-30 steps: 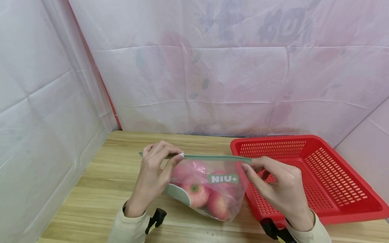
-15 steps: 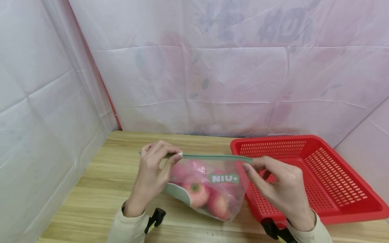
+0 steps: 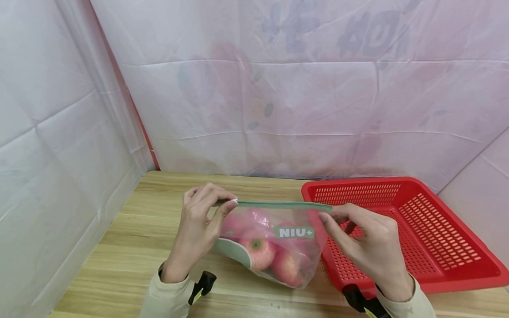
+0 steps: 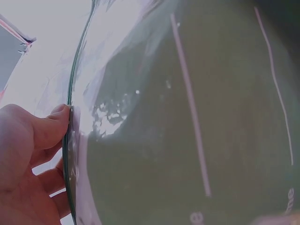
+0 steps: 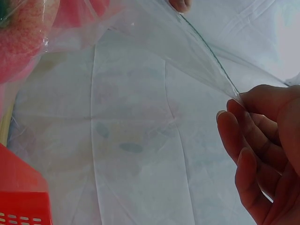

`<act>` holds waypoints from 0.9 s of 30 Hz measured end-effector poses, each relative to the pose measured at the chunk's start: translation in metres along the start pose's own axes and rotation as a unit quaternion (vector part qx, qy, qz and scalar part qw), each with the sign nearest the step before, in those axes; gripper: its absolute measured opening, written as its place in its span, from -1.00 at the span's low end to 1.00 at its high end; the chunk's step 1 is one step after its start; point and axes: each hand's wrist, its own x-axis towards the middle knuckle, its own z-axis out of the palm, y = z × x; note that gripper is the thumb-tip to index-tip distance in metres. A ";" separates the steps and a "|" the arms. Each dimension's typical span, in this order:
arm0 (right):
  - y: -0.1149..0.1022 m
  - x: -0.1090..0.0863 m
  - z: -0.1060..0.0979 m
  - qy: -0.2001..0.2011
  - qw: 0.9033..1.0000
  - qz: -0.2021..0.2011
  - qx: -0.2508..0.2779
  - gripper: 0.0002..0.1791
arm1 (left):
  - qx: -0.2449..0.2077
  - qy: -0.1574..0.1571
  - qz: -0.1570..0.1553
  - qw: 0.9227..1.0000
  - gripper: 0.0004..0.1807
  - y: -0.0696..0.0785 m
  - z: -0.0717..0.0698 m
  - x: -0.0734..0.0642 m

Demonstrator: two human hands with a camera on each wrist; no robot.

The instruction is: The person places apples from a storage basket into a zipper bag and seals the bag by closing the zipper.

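A clear zip bag (image 3: 296, 232) with a green top strip and a "NIU+" label stands in the middle of the table, holding several pink-red apples (image 3: 261, 255). My left hand (image 3: 202, 216) pinches the strip left of centre, at the small white slider (image 3: 235, 201). In the left wrist view, thumb and fingers of the left hand (image 4: 33, 145) grip the green zip (image 4: 71, 84) from either side. Over at the right end of the strip, my right hand (image 3: 370, 240) pinches the bag's corner. The right wrist view shows that hand (image 5: 262, 140) with thumb and forefinger on the corner.
A red plastic basket (image 3: 401, 289) with slotted walls stands to the right, partly behind the right hand. White sheets (image 3: 254, 97) with faint prints rise behind the wooden table (image 3: 119, 247) and on both sides. Black straps (image 3: 203, 285) circle the wrists.
My left hand and the slider have shifted slightly left. The right hand, with the bag's corner, has edged a little right, and the label has moved right too.
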 end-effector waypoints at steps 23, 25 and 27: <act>0.002 -0.001 -0.004 -0.002 1.000 0.018 -0.002 -0.49 | 0.003 0.000 -0.003 1.000 -0.93 -0.002 -0.001 0.000; 0.002 -0.001 -0.005 -0.001 1.000 0.019 -0.001 -0.49 | 0.003 0.000 -0.003 1.000 -0.94 -0.002 -0.001 0.000; 0.001 -0.001 -0.005 -0.001 1.000 0.020 -0.001 -0.49 | 0.003 0.001 -0.004 1.000 -0.94 -0.002 -0.001 0.000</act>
